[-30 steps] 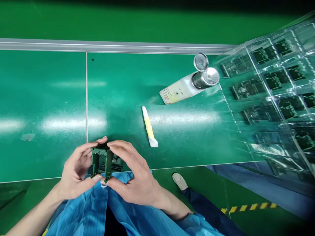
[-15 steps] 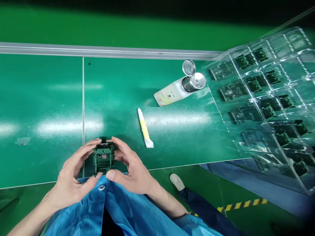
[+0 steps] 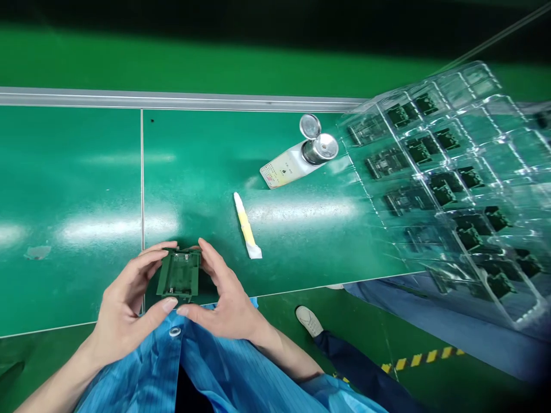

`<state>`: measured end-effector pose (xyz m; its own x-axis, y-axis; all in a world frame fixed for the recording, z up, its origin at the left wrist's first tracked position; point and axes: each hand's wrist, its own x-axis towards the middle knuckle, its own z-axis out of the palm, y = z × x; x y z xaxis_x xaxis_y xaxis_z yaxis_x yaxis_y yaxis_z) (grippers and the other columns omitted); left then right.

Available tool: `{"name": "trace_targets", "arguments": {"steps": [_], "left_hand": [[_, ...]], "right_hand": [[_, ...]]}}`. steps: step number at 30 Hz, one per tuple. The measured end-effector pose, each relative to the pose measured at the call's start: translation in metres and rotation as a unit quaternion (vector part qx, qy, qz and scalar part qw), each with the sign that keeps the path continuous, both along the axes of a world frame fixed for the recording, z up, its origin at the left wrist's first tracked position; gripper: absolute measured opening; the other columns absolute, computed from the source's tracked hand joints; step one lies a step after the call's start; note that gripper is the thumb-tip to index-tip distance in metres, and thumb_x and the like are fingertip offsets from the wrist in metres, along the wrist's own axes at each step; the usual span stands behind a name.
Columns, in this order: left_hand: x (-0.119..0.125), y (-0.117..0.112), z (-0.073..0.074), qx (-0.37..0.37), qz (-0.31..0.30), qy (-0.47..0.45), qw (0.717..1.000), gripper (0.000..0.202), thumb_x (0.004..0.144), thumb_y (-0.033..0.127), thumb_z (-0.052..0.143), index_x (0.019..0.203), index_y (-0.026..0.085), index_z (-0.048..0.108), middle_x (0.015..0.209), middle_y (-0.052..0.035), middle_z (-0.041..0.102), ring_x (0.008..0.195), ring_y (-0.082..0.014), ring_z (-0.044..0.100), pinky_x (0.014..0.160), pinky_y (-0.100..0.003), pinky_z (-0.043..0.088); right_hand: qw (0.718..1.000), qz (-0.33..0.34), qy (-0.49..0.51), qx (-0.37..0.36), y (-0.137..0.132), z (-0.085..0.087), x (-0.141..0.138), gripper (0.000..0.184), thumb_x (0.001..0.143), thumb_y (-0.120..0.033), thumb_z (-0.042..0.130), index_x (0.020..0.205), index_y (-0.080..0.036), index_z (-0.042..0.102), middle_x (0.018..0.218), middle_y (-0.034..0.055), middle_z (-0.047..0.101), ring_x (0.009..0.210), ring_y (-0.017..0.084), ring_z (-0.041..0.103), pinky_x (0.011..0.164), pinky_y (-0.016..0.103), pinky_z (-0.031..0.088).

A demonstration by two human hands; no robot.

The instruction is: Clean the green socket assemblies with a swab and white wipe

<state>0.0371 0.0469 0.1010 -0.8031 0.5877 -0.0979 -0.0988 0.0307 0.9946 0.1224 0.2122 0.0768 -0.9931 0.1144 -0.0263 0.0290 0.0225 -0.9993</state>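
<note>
Between my two hands is a dark green plastic housing [image 3: 178,274], boxy, with a recessed face turned up and small metallic parts inside the recess. My left hand [image 3: 131,298] grips its left side, thumb at the near edge and fingers at the far edge. On the right side my right hand [image 3: 226,298] holds it the same way, thumb below and fingertips above. The housing is held close to the table's near edge, in front of my blue smock. Its underside is hidden.
A yellow and white stick-like tube [image 3: 246,226] lies right of my hands. Beyond it stands a white bottle [image 3: 286,166] with a metal flip lid raised. Clear plastic trays [image 3: 456,212] holding several green parts occupy the right side. Another person's shoe [image 3: 309,321] shows below the table.
The green housing has been turned in my hands, so its broad recessed face now points up instead of the narrower slotted side. The view has shifted slightly; bottle, tube and trays appear further left.
</note>
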Motion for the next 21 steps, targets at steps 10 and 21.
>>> {"name": "trace_targets", "arguments": {"steps": [10,21], "left_hand": [[-0.022,-0.007,0.005,-0.056,-0.142,0.081,0.985,0.056,0.088,0.019,0.061,0.141,0.028,0.046,0.14,-0.0082,0.054,0.128,-0.0226,0.053,0.102,-0.027,0.05],[-0.031,-0.003,0.006,-0.069,-0.187,0.131,0.971,0.053,0.085,0.018,0.065,0.136,0.028,0.052,0.14,-0.0062,0.055,0.131,-0.0225,0.05,0.109,-0.029,0.044]], "right_hand": [[0.947,-0.006,0.273,0.17,0.008,-0.016,-0.01,0.065,0.086,-0.006,0.057,0.142,-0.021,0.029,0.135,0.016,0.051,0.133,0.024,0.046,0.106,0.047,0.048],[0.871,-0.027,0.368,0.324,0.02,-0.02,-0.013,0.03,0.096,-0.012,0.051,0.123,-0.02,0.041,0.127,0.012,0.062,0.134,0.018,0.043,0.107,0.041,0.048]]}}
